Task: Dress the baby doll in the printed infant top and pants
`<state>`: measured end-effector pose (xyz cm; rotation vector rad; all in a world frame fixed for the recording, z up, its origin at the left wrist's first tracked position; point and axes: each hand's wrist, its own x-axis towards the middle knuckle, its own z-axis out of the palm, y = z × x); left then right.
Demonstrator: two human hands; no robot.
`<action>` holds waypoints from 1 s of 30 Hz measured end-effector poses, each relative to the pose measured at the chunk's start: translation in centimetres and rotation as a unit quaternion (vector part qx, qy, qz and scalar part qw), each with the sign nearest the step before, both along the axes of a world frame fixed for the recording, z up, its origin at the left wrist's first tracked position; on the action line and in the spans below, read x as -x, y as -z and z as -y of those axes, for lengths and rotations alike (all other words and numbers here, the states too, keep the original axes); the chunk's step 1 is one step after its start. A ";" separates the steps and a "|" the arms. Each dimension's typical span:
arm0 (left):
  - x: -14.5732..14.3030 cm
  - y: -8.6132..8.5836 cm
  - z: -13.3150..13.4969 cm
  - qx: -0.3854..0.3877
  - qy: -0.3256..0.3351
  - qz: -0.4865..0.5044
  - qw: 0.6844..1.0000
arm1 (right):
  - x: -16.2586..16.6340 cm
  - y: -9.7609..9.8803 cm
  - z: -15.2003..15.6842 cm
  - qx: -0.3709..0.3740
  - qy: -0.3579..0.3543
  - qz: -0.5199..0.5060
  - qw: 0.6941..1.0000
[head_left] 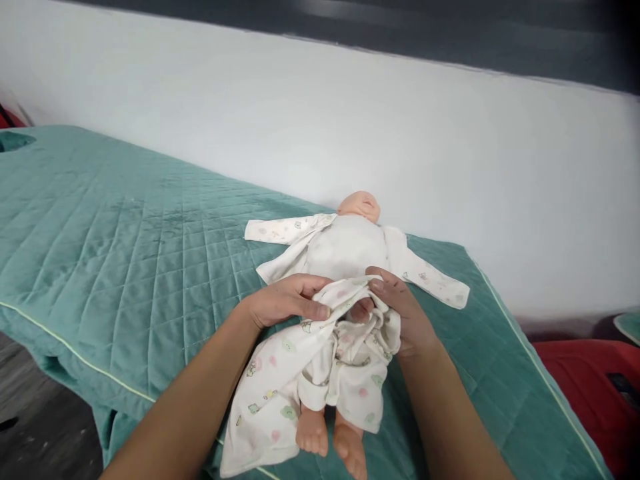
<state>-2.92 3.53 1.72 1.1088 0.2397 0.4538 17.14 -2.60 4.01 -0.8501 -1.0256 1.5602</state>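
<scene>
A baby doll (345,250) lies on its back on a green quilted cover, head toward the white wall and feet toward me. White printed baby pants (280,380) are bunched around its lower legs, and its bare feet (313,430) stick out below. My left hand (293,300) pinches the waistband edge between thumb and fingers. On the other side of the waistband, my right hand (397,303) grips the bunched cloth, its fingers partly hidden. A white printed top (290,230) is spread under the doll with its sleeves out to both sides.
The green quilted cover (135,253) drapes over a bed or table against the white wall (250,107). At the right edge stands a red object (585,393), perhaps a chair. Dark floor (50,407) shows at lower left.
</scene>
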 end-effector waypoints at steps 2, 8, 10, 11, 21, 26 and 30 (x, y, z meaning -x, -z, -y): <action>0.0 0.3 -0.1 -0.001 -0.014 -0.009 1.000 | 0.3 0.1 -0.1 -0.010 -0.015 -0.053 0.998; -0.4 1.2 -0.1 0.051 -0.089 0.018 0.995 | 0.3 0.0 -0.2 -0.027 -0.055 -0.059 0.996; -0.6 1.2 -0.1 0.071 -0.105 0.038 0.991 | 0.2 -0.1 -0.2 -0.010 -0.059 -0.026 0.998; -0.7 1.2 0.0 0.075 -0.112 0.043 0.990 | 0.2 -0.2 -0.2 0.001 -0.059 0.000 0.998; -1.2 1.6 -0.3 0.059 -0.179 0.036 0.981 | 0.0 0.1 -0.2 0.017 -0.058 0.025 0.998; -0.9 1.7 -0.2 0.029 -0.109 0.036 0.993 | 0.4 -0.2 -0.2 0.009 -0.014 -0.034 0.999; -0.9 1.4 0.2 0.020 -0.153 0.005 0.988 | 0.9 -0.8 -0.3 0.014 0.014 0.115 0.993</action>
